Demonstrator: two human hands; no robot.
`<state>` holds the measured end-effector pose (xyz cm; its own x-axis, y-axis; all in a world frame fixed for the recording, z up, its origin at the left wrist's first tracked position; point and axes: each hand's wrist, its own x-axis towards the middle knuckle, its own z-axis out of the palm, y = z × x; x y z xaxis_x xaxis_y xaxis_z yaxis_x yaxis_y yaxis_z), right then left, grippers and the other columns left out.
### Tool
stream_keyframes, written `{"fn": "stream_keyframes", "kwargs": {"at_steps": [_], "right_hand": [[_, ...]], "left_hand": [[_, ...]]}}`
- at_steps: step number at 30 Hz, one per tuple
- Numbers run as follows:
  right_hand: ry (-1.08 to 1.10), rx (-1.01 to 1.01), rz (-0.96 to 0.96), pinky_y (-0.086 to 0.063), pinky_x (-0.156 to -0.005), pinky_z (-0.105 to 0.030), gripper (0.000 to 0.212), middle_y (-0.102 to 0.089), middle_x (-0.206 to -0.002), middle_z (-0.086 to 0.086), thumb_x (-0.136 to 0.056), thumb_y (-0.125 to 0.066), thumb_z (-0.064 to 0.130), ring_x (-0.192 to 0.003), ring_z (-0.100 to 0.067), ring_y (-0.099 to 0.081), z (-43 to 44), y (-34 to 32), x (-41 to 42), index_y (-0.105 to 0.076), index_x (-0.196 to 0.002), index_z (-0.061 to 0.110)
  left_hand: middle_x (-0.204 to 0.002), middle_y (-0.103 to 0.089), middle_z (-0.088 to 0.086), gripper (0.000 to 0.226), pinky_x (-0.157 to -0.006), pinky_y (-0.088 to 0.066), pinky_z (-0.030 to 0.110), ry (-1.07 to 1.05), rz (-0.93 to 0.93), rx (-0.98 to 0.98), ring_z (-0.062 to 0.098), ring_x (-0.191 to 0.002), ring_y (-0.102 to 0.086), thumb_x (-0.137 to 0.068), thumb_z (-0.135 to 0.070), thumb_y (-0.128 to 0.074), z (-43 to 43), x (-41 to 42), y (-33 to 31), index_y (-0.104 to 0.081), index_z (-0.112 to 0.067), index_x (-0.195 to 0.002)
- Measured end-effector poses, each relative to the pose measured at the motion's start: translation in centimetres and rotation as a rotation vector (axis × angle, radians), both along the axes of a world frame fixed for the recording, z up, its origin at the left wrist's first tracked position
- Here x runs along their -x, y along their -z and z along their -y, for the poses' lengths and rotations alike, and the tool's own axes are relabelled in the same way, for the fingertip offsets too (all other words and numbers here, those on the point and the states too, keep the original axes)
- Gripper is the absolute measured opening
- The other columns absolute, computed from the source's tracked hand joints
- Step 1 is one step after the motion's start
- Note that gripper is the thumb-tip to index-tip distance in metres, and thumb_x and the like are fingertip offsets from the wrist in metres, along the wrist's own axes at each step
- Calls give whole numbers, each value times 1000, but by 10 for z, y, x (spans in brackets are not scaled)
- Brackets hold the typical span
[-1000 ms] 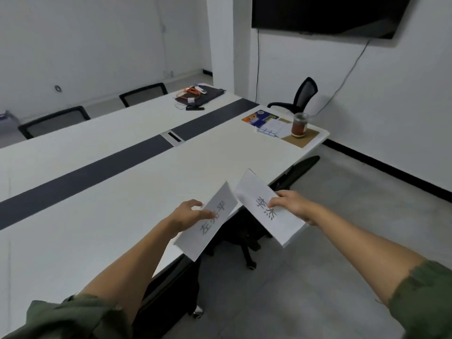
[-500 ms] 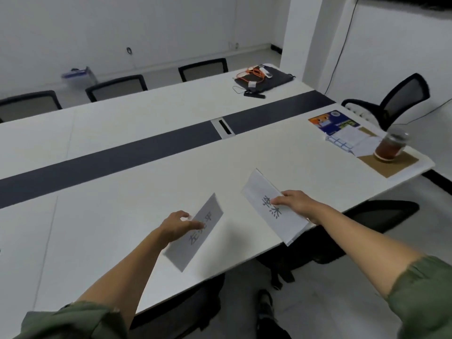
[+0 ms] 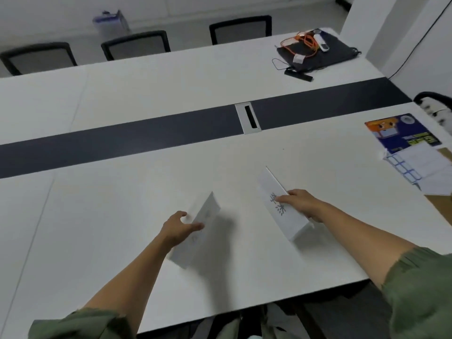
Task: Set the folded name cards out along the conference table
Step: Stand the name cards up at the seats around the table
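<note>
Head view: a white conference table (image 3: pixel 122 216) fills most of the frame, with a dark strip (image 3: pixel 122 140) running left to right across the middle and a cable port (image 3: pixel 248 118) set in it.

In the lower centre, the left hand (image 3: pixel 179 227) pinches a folded name card (image 3: pixel 193 248), thumb on the near face and fingers behind it. This card is blurred and its print cannot be read.

To its right, well apart, the right hand (image 3: pixel 299 203) grips a second folded name card (image 3: pixel 286 223) over its fold. This one has dark characters on the face turned to the camera. Both cards are low over the near half of the table; whether they touch it cannot be told.

At the upper right lies a dark bag (image 3: pixel 318 59) with an orange cable (image 3: pixel 305 42) on it. At the right edge are a blue booklet (image 3: pixel 401 133) and papers (image 3: pixel 420 167). Chairs (image 3: pixel 135 45) stand along the far side.
</note>
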<state>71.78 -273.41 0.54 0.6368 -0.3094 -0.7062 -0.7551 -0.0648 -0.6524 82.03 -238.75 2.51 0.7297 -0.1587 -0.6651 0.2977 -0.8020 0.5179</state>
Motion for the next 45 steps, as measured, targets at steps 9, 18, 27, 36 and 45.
{"fn": "stream_keyframes", "kwargs": {"at_steps": [9,18,27,36,45], "right_hand": [[-44,64,-97,-49,-63,-29,67,-60,-124,-9,-78,-81,32,-89,-22,-65,10,38,-47,-50,-133,10],[-307,343,-188,-47,-87,-36,71,-51,-136,-10,-84,-71,33,-112,-30,-56,10,47,-75,-37,-145,15],[-369,419,-158,-49,-89,-37,45,-61,-127,-8,-90,-65,30,-107,-29,-60,7,51,-75,-51,-130,15],[-387,677,-35,-44,-93,-39,63,-47,-143,-11,-91,-62,36,-123,-31,-51,-8,15,-71,-37,-147,20],[-575,851,337,-48,-94,-39,48,-46,-144,-3,-93,-57,27,-128,-24,-45,-91,-32,-98,-48,-139,21]], "left_hand": [[-133,-55,10,91,-86,-47,37,16,-36,-68,30,-111,-57,-62,-50,-74,11,-48,30,-42,-17,-140],[-125,-59,12,95,-86,-49,36,75,-32,-73,30,-103,-59,-52,-46,-63,19,-75,47,-42,-21,-141],[-118,-65,10,86,-89,-50,36,74,26,-80,28,-105,-61,-56,-49,-59,12,-75,48,-51,-23,-137],[-126,-59,10,61,-91,-50,38,14,170,-63,26,-110,-58,-79,-41,-73,-1,-56,33,-54,-18,-133],[-104,-68,7,38,-88,-51,37,-169,269,-118,25,-99,-62,-85,-31,-64,-82,-19,15,-64,-15,-119]]}}
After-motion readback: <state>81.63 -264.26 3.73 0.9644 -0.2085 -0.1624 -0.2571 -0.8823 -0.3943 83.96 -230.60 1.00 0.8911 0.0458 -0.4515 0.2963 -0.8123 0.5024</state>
